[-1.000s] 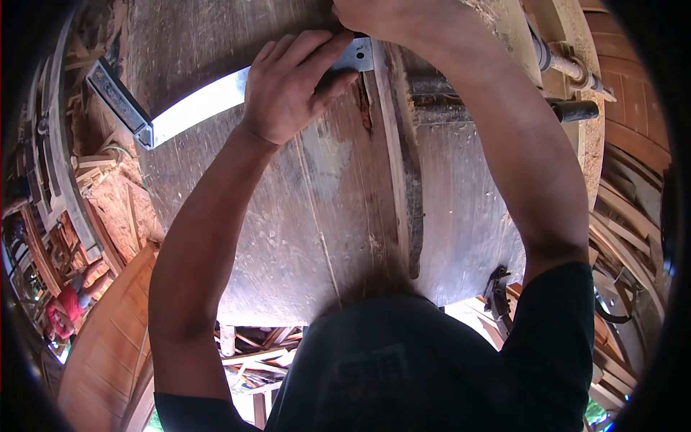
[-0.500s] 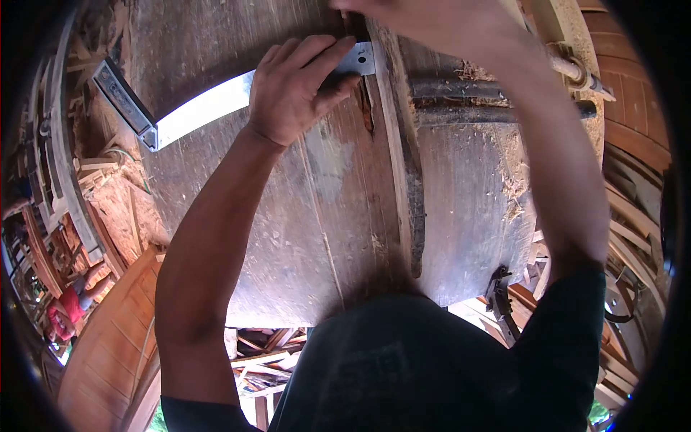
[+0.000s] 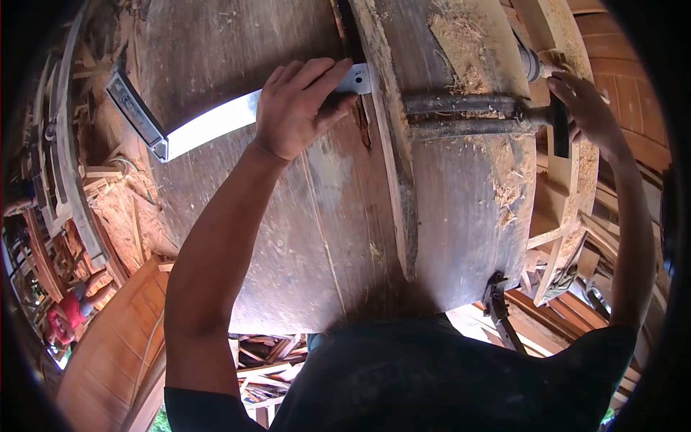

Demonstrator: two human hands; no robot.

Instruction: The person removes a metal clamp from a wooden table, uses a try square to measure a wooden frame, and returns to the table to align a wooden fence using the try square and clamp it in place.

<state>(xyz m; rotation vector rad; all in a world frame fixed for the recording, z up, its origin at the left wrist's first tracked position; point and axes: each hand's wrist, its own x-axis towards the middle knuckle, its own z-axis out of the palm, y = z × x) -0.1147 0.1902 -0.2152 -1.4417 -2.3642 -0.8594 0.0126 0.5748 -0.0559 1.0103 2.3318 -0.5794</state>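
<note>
A metal try square (image 3: 216, 124) lies across the worn wooden board (image 3: 302, 230), its dark stock at the far left. My left hand (image 3: 296, 108) presses over the right part of its blade, fingers bent round the edge and thumb on the near side. The blade's end meets a raised wooden strip (image 3: 389, 137). At the right my right hand (image 3: 586, 108) has its fingers curled about the black crosspiece of a dark T-shaped tool (image 3: 558, 128). The tool's exact kind is unclear. Two dark bars (image 3: 468, 105) run from the strip towards it.
Sawdust and shavings (image 3: 468, 43) lie on the right of the board. A rounded light-wood piece with a grey ring (image 3: 534, 65) sits beyond the bars. A dark metal clamp (image 3: 498, 302) is at the near right edge. A person in red (image 3: 66, 317) is far left.
My right hand has moved right and down from the top of the board to the dark T-shaped tool. My left hand stays on the try square. The view has shifted slightly.
</note>
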